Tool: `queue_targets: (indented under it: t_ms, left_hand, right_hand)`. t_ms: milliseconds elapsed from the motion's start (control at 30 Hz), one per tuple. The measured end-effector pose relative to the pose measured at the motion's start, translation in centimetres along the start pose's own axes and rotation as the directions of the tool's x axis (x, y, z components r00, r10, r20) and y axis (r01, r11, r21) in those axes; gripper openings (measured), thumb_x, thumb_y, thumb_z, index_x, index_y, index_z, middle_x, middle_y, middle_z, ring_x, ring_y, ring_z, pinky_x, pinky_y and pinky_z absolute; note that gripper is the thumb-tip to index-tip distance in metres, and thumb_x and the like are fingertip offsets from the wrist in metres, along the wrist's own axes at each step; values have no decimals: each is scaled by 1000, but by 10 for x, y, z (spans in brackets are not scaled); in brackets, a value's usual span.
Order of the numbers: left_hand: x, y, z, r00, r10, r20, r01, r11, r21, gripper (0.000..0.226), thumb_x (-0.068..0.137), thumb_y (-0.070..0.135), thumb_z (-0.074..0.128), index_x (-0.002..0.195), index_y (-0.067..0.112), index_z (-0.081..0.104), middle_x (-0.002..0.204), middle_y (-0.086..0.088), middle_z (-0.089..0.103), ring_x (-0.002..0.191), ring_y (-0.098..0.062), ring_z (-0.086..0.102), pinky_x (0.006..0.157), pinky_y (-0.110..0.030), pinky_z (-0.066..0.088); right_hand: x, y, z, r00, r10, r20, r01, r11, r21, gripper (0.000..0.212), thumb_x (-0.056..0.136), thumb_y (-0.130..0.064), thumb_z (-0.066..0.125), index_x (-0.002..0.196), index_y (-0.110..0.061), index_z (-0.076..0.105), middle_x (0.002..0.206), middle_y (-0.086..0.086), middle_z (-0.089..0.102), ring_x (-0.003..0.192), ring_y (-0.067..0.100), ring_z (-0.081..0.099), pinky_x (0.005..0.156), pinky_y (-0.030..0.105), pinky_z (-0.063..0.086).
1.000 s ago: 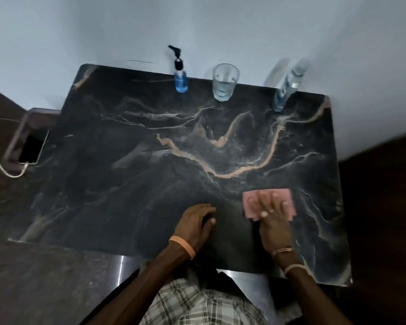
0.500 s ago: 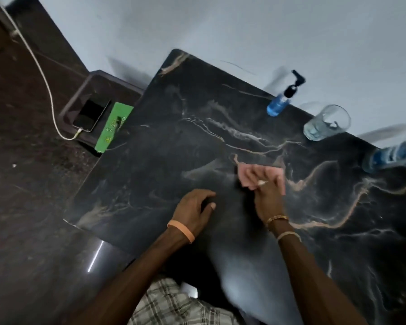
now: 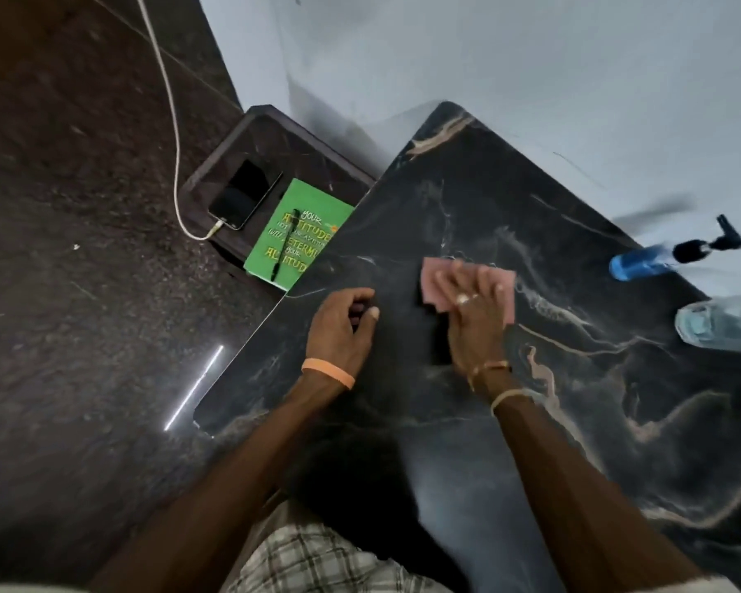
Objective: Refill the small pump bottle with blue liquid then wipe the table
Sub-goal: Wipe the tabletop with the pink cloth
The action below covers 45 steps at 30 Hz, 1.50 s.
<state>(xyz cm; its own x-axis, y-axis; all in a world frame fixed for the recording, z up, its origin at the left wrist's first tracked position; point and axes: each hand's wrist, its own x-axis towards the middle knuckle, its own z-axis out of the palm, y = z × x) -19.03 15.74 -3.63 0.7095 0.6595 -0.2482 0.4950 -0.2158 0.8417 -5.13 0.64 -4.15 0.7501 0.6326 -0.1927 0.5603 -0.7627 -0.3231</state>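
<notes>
So the right hand (image 3: pixel 473 318) is flat on a pink cloth (image 3: pixel 432 282), fingers (image 3: pixel 486 281) stretched straight and spread across it, pressing it onto the dark marble-look desk (image 3: pixel 467 199). It isn't gripping the cloth, just palm and fingers on top. The cloth sits around the middle of the desk, a bit toward the left edge.

The left hand (image 3: pixel 339 331) rests on the desk just beside it, near that edge. Its fingers are loosely curled in with nothing in them, and there's an orange wristband (image 3: pixel 328 372) on the wrist.

The small pump bottle (image 3: pixel 642 261) is way at the back of the desk by the wall, well apart from both hands. It has blue liquid inside and its black pump on, all kinda blurry. A clear glass (image 3: pixel 719 329) stands near it, at the right side of the shot.

Off the desk on the left, a low stand (image 3: pixel 232 143) holds a phone (image 3: pixel 244 194) plugged into a white cable (image 3: pixel 167 100), and a green notebook (image 3: pixel 296 237) with a pen (image 3: pixel 283 246) lying on it.
</notes>
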Motion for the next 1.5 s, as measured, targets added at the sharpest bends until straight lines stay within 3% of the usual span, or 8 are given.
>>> queue_targets:
  t_ms: [133, 467, 600, 733, 1000, 1200, 1400, 1500]
  left_hand:
    - [16, -7, -12, 992, -5, -129, 2, 1000, -19, 30, 92, 17, 60, 121, 12, 60, 115, -2, 59, 99, -9, 57, 80, -5, 43]
    - [-66, 0, 47, 905, 343, 253, -405, 876, 263, 19, 79, 15, 71, 98, 18, 74, 113, -5, 69, 111, -32, 59, 103, -42, 40]
    - [-92, 19, 92, 819, 331, 469, -478, 846, 237, 31, 82, 27, 67, 111, 18, 71, 132, -6, 59, 132, -33, 42, 107, -45, 36]
    - [-102, 36, 118, 766, 353, 538, -538, 810, 235, 34, 86, 26, 64, 118, 15, 67, 136, -9, 55, 133, -31, 41, 112, -42, 30]
    - [-154, 38, 121, 906, 263, 333, -334, 926, 177, 20, 93, 22, 60, 108, 17, 71, 119, -2, 66, 115, -21, 59, 103, -26, 37]
    - [-215, 74, 160, 911, 34, 411, -52, 998, 33, 22, 94, 40, 49, 101, 33, 68, 104, 15, 68, 104, -6, 61, 94, -20, 43]
    - [-291, 137, 224, 657, 67, 751, 125, 973, -196, 32, 84, 36, 65, 107, 15, 71, 102, -3, 74, 97, -18, 69, 75, -26, 54]
    - [-307, 151, 238, 698, 104, 708, 130, 954, -269, 22, 77, 18, 76, 98, 12, 74, 91, -11, 75, 86, -24, 71, 65, -24, 54]
  right_hand:
    - [47, -48, 7, 956, 284, -73, -276, 955, 111, 55, 92, -3, 41, 139, -29, 50, 156, -4, 30, 147, 32, 12, 118, 52, 5]
    - [-93, 32, -1, 821, -537, 193, 555, 830, -51, 43, 94, -29, 38, 129, -17, 60, 142, 7, 51, 136, 37, 36, 112, 52, 18]
    - [-108, 142, -34, 992, -115, 57, 120, 989, -93, 50, 88, -24, 37, 135, -16, 51, 144, 15, 48, 138, 40, 34, 114, 56, 17]
    - [-153, 142, -36, 882, 458, -113, -451, 889, 82, 48, 81, -5, 44, 126, -9, 63, 138, 23, 51, 128, 46, 44, 109, 54, 27]
    - [-269, 73, -30, 915, 335, 224, -373, 493, 786, 29, 96, -1, 54, 114, -19, 68, 116, -7, 68, 107, 7, 62, 91, 10, 42]
    - [-316, 174, -105, 715, 650, 257, -315, -28, 949, 16, 95, -16, 59, 110, -12, 65, 97, 9, 71, 86, 25, 64, 63, 29, 51]
    - [-384, 182, -123, 809, 546, 218, -225, -55, 973, 23, 90, -5, 64, 113, -6, 66, 107, 19, 71, 94, 26, 67, 89, 45, 53]
    - [-404, 191, -120, 828, 514, 223, -235, -43, 971, 33, 85, -1, 69, 117, -4, 63, 111, 18, 70, 104, 30, 66, 95, 47, 52]
